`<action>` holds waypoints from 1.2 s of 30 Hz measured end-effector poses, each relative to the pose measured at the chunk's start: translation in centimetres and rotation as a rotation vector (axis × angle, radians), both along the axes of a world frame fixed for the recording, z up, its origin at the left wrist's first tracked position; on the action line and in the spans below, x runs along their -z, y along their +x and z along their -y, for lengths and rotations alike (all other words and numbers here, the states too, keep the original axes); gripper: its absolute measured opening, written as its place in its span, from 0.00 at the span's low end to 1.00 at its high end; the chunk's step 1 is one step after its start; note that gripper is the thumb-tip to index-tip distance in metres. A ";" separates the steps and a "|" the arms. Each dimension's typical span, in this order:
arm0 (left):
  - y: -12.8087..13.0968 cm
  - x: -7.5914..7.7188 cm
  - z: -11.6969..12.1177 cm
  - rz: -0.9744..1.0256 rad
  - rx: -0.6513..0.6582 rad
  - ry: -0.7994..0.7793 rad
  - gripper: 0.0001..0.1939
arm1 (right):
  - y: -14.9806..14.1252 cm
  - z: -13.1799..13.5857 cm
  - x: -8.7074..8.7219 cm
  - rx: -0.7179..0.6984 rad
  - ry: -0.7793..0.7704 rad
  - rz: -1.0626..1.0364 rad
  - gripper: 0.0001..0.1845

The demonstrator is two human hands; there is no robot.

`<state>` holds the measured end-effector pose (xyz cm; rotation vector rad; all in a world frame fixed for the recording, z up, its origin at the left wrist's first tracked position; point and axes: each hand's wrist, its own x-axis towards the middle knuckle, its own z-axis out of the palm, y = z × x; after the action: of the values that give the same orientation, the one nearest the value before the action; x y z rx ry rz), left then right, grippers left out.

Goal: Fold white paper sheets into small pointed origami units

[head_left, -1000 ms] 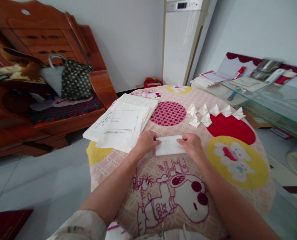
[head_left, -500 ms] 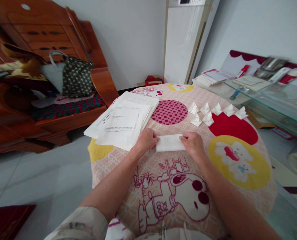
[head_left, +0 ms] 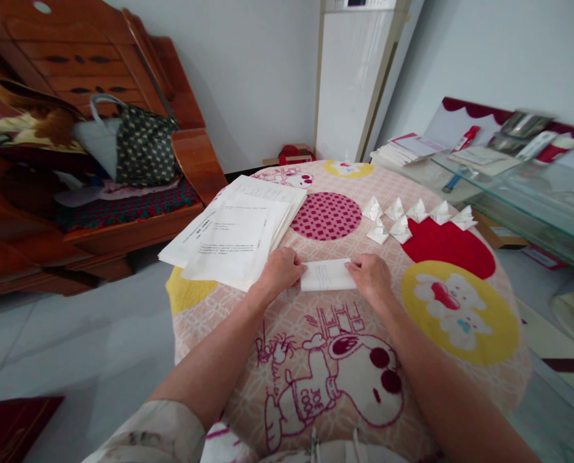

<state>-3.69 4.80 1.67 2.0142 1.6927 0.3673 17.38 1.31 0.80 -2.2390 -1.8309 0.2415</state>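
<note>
A folded strip of white printed paper (head_left: 326,275) lies on the round table (head_left: 268,308), which wears a cartoon-dog cloth. My left hand (head_left: 280,271) presses the strip's left end, fingers curled onto it. At the strip's right end my right hand (head_left: 372,276) pinches it, fingers bent. A stack of printed sheets (head_left: 239,235) lies just beyond my left hand. Several small folded white paper shapes (head_left: 403,222) sit in a cluster further back, to the right.
A wooden bench (head_left: 74,167) with a dotted bag (head_left: 142,145) stands to the left. A tall white unit (head_left: 354,77) rises behind the table. A glass-topped table (head_left: 533,186) with booklets and packets is at the right. Grey floor surrounds the table.
The strip looks slightly narrower than a second ago, both hands having drawn a little closer over it. The view shifted a bit; nothing else moved.
</note>
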 end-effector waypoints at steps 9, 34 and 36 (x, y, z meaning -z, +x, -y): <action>0.2 -0.8 0.0 -0.125 0.015 -0.055 0.10 | 0.0 -0.1 0.0 0.003 -0.035 0.023 0.16; 0.1 -0.5 -0.1 -0.077 0.014 -0.087 0.10 | -0.1 -0.2 0.1 -0.003 -0.025 0.054 0.15; 0.0 -0.5 -0.1 -0.080 0.015 -0.080 0.10 | -0.1 -0.2 0.2 0.001 -0.027 0.059 0.15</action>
<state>-3.65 4.89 2.14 2.0057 1.7110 0.2132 17.30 1.48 0.65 -2.2891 -1.8666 0.2035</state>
